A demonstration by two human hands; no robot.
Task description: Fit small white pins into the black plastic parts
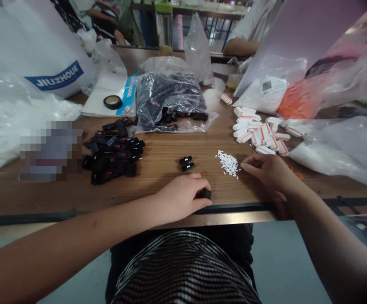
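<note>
Near the table's front edge, my left hand is closed around a small black plastic piece, most of it hidden by the fingers. My right hand has thumb and forefinger pinched together at the right side of a loose pile of tiny white pins. Whatever is between those fingertips is too small to make out. Two black plastic pieces with white dots lie side by side just beyond my left hand. Further left is a heap of similar black pieces, some with red marks.
A clear bag of black pieces lies at the back middle. Black tape rests on a white and blue packet. White parts with orange stripes are heaped at right, beside plastic bags. Other people sit across the table.
</note>
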